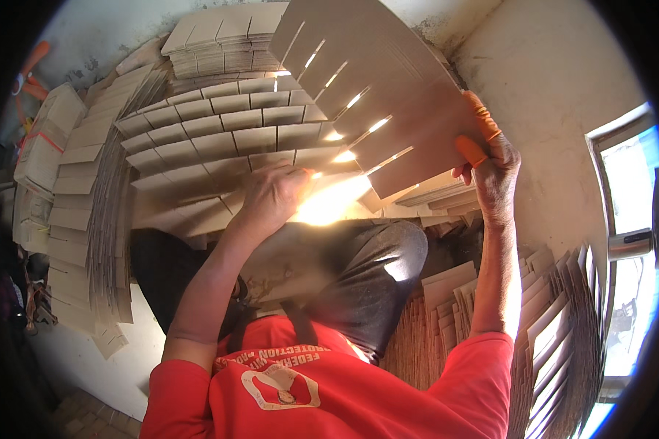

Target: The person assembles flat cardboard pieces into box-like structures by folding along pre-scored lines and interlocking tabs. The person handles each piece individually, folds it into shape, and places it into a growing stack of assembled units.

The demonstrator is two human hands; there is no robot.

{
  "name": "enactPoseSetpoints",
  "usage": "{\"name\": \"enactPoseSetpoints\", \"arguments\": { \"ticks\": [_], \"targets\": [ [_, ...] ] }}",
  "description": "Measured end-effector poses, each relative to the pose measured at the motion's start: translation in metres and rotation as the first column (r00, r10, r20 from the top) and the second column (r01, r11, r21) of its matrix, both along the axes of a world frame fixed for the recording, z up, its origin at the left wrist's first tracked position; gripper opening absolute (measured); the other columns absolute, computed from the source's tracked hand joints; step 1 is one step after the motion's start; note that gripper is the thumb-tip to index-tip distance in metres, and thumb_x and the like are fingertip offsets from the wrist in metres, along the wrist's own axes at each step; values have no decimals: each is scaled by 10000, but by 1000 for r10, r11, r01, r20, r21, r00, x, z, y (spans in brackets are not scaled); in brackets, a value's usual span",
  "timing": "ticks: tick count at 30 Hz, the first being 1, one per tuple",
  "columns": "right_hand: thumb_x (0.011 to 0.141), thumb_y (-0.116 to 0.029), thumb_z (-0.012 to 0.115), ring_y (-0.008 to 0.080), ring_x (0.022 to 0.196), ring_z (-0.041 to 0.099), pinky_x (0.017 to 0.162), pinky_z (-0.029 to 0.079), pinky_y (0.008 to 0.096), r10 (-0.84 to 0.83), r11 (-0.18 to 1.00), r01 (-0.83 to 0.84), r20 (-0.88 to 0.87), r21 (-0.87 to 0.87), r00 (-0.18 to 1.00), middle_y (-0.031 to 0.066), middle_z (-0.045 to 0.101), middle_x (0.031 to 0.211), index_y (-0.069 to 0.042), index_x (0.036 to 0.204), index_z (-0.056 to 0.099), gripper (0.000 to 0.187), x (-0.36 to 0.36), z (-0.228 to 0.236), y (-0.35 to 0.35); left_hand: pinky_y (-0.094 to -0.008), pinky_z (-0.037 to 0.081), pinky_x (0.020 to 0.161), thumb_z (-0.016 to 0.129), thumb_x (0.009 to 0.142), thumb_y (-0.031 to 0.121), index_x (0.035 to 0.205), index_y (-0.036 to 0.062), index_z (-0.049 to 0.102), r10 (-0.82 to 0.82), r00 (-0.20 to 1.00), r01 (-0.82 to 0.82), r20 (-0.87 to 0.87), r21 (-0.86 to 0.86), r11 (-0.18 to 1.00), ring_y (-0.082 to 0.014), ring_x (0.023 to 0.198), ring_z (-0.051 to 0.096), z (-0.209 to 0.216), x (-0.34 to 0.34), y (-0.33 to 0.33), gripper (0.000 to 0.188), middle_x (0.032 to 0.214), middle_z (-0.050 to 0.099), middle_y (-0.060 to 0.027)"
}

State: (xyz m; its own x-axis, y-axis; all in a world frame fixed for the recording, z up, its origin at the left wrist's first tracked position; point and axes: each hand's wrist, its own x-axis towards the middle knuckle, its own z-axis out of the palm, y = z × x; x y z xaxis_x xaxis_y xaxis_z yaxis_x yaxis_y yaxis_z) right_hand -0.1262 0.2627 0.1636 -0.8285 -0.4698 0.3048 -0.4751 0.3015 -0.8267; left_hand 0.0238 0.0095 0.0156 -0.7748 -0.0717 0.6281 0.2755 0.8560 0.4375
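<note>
A large slotted cardboard sheet [417,95] is raised and tilted in my right hand [490,146], gripped at its right edge. Orange finger covers sit on the thumb and a finger of that hand. Light shines through the row of slits along the sheet's lower left side. My left hand [274,194] is closed, its fingers curled over a bright patch at the near side of the cardboard dividers [223,128]. What its fingertips hold, if anything, is hidden. Those dividers stand in several rows, with slotted strips crossing one another.
Behind the dividers is a stack of slotted cardboard [227,44]. A long overlapping pile of cardboard pieces [77,190] runs down the left, beside a cardboard box [47,146]. More cardboard sheets [549,344] stand at the lower right, near a bright window [630,190].
</note>
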Motion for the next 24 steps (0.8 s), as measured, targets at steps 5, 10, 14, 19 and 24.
{"name": "enactPoseSetpoints", "arguments": {
  "ticks": [5,10,14,19,24],
  "targets": [
    [881,41,586,24,533,502,467,411,185,-38,999,38,22,10,999,-35,605,710,-167,1415,541,575,4,-3,-5,-395,507,602,678,753,9,881,34,717,-7,999,9,-33,58,998,-279,676,625,-6,-1,1,136,701,617,-121],
    [886,48,580,28,538,506,485,422,191,-42,999,42,32,16,999,-32,605,703,-162,1421,534,577,5,-11,-6,-393,507,605,702,778,56,898,43,721,20,1000,-20,10,53,998,-276,677,625,-7,-4,1,122,700,616,-109],
    [882,75,577,35,542,510,505,434,194,17,998,-18,35,52,999,-22,616,711,-145,1440,506,604,7,-19,-12,-390,512,614,729,785,94,928,65,728,42,994,-48,102,56,997,-277,693,637,-6,-6,1,146,727,641,-107],
    [877,76,573,39,545,516,507,439,193,67,994,-74,89,75,994,-10,629,728,-138,1464,470,633,10,-28,-18,-386,523,628,740,782,119,941,70,733,-19,995,13,101,61,998,-282,727,662,-12,-12,2,166,791,681,-118],
    [880,57,575,43,545,519,511,445,197,133,977,-152,129,148,983,-9,628,734,-130,1475,450,635,2,-27,-22,-391,526,627,730,790,129,924,63,731,-2,992,-4,128,47,999,-287,728,663,-15,-17,2,149,798,687,-118]
  ]
}}
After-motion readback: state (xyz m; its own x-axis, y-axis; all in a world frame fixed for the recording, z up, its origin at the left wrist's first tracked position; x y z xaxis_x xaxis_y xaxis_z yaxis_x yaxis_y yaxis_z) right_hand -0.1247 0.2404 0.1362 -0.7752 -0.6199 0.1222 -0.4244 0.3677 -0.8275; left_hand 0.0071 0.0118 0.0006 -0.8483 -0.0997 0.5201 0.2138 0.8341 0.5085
